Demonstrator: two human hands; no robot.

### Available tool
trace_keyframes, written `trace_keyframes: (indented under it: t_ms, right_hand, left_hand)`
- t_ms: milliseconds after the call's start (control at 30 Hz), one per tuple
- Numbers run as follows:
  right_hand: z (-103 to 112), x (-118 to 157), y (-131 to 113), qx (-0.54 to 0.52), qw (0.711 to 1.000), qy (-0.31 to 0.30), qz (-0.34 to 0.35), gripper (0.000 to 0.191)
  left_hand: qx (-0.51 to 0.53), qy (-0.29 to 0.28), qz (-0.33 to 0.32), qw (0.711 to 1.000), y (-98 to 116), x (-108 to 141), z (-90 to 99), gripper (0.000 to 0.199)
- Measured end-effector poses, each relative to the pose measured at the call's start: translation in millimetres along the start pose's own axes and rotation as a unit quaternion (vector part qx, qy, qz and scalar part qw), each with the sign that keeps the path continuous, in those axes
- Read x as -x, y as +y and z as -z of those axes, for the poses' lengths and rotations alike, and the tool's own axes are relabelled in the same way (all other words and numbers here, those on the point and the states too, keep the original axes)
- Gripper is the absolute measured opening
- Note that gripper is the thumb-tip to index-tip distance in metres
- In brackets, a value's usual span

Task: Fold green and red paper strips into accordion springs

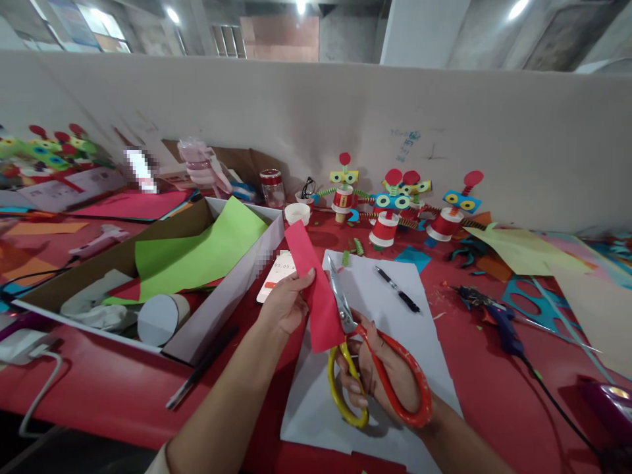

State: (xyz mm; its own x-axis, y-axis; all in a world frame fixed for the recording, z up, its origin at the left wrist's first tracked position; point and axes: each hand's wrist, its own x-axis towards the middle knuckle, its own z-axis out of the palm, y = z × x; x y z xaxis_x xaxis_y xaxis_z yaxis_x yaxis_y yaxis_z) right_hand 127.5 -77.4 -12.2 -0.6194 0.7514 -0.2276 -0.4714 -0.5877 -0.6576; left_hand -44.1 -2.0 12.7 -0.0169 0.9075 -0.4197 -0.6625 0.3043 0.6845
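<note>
My left hand (290,304) pinches a red paper strip (318,293) by its left edge, thumb on top. The strip is held tilted over white paper (409,388). My right hand (378,368) is wrapped round the handles of large scissors (348,321), one loop red, the other yellow. Their blades point up and away along the strip's right edge, touching or very near it; whether they bite into the paper is hard to tell. A phone (276,273) lies beyond my left hand, partly covered by the strip.
A box (222,316) with green paper stands left. A black pen (397,289) lies on the white paper. Right are a glue gun (503,326) and blue cut-out paper (530,306). Several paper-cup figures (385,227), a glass jar (272,189) and a white cup (297,213) stand behind.
</note>
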Motion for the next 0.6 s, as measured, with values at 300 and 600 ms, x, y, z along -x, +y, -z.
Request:
trace_keyframes:
  t_ms: [300,600]
  right_hand:
    - [-1.2,2.1,-2.0,0.004,1.000,0.001,-0.003,0.059]
    - [-2.1,3.0,-4.9,0.001,1.000,-0.003,-0.004,0.060]
  left_hand:
    - [0.017,0.011,-0.015,1.000,2.7,0.9,2.4,0.010]
    - [-0.020,-0.014,-0.007,1.000,0.0,1.8,4.9,0.006]
